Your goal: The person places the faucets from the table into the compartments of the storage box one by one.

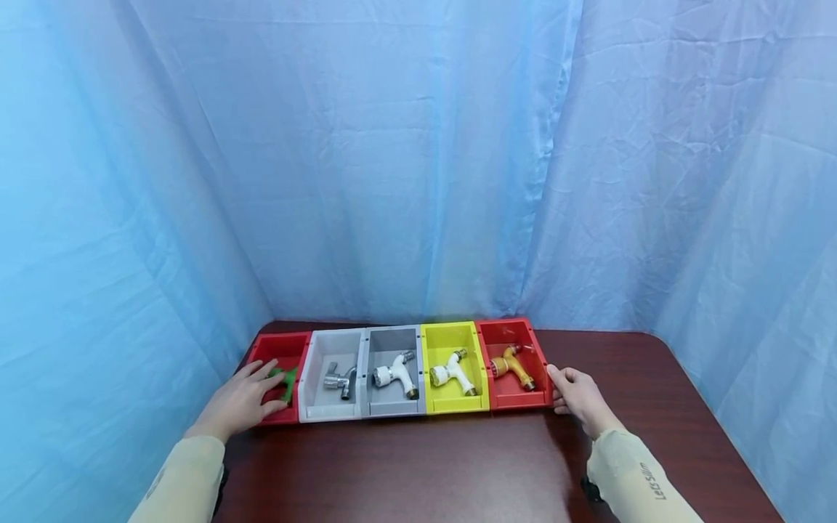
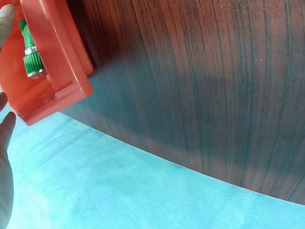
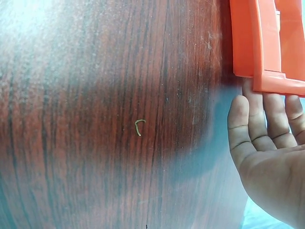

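Five bins stand side by side in a row, each with a tap in it. My left hand (image 1: pixel 237 401) reaches over the left red bin (image 1: pixel 277 349), fingers spread and partly covering a green tap (image 1: pixel 288 385). In the left wrist view, that tap's ribbed green end shows inside the bin. At the other end, my right hand (image 1: pixel 582 396) has its fingertips against the outer side of the right red bin (image 1: pixel 506 333), which holds an orange-yellow tap (image 1: pixel 513 367). The right wrist view shows those fingers extended to the bin's edge.
Between the red bins stand a white bin (image 1: pixel 333 343) with a chrome tap (image 1: pixel 341 380), a grey bin (image 1: pixel 392 340) and a yellow bin (image 1: pixel 451 334), the latter two with white taps. A small curled strip (image 3: pixel 138 127) lies on the dark wood table (image 1: pixel 405 472). Blue curtains surround it.
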A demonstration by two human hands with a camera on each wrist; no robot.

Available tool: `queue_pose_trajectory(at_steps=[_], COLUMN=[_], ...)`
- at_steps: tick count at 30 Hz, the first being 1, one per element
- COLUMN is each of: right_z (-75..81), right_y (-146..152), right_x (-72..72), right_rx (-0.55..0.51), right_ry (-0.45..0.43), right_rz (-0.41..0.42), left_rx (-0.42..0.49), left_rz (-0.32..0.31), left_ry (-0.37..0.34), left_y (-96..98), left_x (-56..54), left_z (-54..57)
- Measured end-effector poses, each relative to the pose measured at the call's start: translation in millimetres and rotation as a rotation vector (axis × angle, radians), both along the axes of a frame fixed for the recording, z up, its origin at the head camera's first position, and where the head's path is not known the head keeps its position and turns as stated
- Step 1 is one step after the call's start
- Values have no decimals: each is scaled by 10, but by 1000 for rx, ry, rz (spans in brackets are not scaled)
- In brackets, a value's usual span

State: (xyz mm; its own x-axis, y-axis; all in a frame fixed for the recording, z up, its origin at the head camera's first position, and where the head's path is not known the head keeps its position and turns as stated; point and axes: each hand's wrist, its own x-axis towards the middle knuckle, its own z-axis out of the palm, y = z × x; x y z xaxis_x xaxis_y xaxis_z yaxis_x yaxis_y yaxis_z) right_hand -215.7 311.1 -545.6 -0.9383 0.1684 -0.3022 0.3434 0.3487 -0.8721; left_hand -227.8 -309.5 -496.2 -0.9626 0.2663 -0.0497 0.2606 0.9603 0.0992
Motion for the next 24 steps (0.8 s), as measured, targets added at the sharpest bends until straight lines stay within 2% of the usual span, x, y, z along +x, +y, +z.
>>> queue_pose_trajectory(at_steps=[6,13,18,21,24], right_z=[18,-5,-32,-52,-36], right_y=[12,10,33,85,162], right_x=[39,48,77,99,126], right_rx=[12,-5,1,39,147], right_ry=[-1,7,28,46,73], right_rz=[2,-4,-1,1,12], left_rx=[-8,15,63,89,104], left_rz=[-9,14,41,70,103], left_ry=[26,41,55,48,44], left_y=[1,50,109,159,226], left_x=[31,32,39,42,44], left_z=[-5,22,63,80,89])
